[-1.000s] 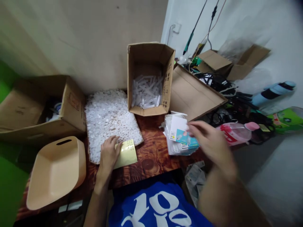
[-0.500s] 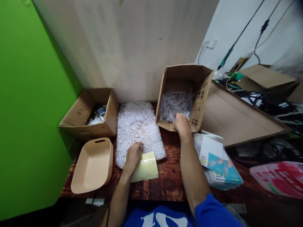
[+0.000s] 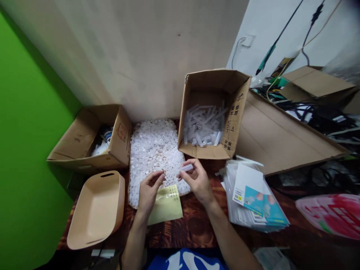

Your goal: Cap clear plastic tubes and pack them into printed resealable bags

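My right hand (image 3: 200, 183) pinches a short clear plastic tube (image 3: 186, 167) between thumb and fingers, over the right edge of a tray of small white plastic pieces (image 3: 157, 146). To its left, my left hand (image 3: 149, 191) hovers above the near part of the same pieces. Its thumb and index finger come together at the tips; anything between them is too small to make out. Below and between the hands lies a yellow sticker sheet (image 3: 165, 212), with small marks along its upper right. A tilted cardboard box (image 3: 206, 152) behind my right hand holds many clear tubes (image 3: 204, 123).
On the left stand an open cardboard box (image 3: 120, 146) with assorted items and a beige plastic bin (image 3: 95, 210). Right of my arm lies a stack of plastic bags and printed cards (image 3: 255, 198). A large cardboard panel (image 3: 287, 135) and tangled cables (image 3: 323, 120) are farther right.
My right hand has come out of the tube box toward me with a clear tube. The left hand has lifted from the white pieces and moved slightly left in view.
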`<state>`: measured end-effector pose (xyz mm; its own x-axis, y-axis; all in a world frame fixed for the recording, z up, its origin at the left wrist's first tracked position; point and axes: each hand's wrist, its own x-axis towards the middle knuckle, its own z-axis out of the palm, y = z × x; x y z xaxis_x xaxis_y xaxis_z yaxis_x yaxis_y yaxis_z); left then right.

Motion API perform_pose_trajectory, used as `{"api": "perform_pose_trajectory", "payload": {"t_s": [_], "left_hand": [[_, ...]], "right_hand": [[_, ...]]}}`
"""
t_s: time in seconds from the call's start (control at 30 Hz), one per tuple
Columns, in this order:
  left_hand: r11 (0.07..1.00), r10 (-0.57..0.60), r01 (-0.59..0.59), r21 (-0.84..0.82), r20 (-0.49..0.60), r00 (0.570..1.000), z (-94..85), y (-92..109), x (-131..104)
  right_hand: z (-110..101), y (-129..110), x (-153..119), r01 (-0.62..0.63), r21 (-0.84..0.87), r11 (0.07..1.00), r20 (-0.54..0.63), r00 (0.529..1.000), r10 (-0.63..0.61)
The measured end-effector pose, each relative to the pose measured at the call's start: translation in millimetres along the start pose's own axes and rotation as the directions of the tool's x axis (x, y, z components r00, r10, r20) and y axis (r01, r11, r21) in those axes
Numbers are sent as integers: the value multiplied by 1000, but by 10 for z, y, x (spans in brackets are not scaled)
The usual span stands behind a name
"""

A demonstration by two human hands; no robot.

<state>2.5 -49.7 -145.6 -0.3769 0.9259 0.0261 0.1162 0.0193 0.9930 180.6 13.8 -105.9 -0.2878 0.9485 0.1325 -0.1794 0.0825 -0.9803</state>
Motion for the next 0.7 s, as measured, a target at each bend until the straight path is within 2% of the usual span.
{"api": "perform_pose_trajectory", "payload": {"t_s": [0.07,0.17,0.3,0.37,0.5,0.6,0.7], "left_hand": [[993,-4,5,-121,11,1000,27,72,-55],[986,62,-47,-162,89,994,67,163,-109],[990,140,-137,-30,157,978,106,234,-135],[986,159,-165,26,144,977,113,256,-142],[984,133,-142,111,80,988,103,327,-170],[974,140,-163,158,143,980,113,422,-191],[963,168,-205,174,208,964,167,510,-187]], "right_hand": [[39,121,-112,-55,156,986,10,999,54],[36,243,-195,-96,193,977,22,995,93],[-8,283,-245,-106,203,973,33,994,101],[-37,290,-277,-84,229,970,27,996,80],[-108,329,-375,-96,231,968,66,994,83],[-167,345,-455,-116,168,979,93,990,101],[-212,325,-501,-67,142,988,75,996,56]]}}
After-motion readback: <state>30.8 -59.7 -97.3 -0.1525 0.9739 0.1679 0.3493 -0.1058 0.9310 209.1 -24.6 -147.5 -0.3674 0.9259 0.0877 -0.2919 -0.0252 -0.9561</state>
